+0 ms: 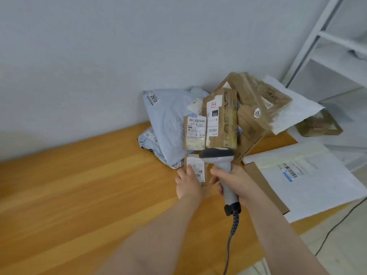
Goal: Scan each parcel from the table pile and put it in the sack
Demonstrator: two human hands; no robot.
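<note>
A small brown parcel [196,167] with a white label lies on the wooden table [89,195] at the front of the pile. My left hand [188,185] holds its near edge, thumb on the label. My right hand [234,185] grips the handle of a grey barcode scanner [220,157], whose head hangs just above and right of that parcel. Behind it the pile holds light-blue poly bags [168,120], taped cardboard boxes [222,120] and a white padded mailer [294,110]. No sack is in view.
A large white mailer on a flat brown box [309,179] lies at the table's right end. The scanner's coiled cable [232,235] hangs toward me. A white shelf frame [325,40] stands at the back right, with another box [319,124] beyond the table. The wall backs the pile.
</note>
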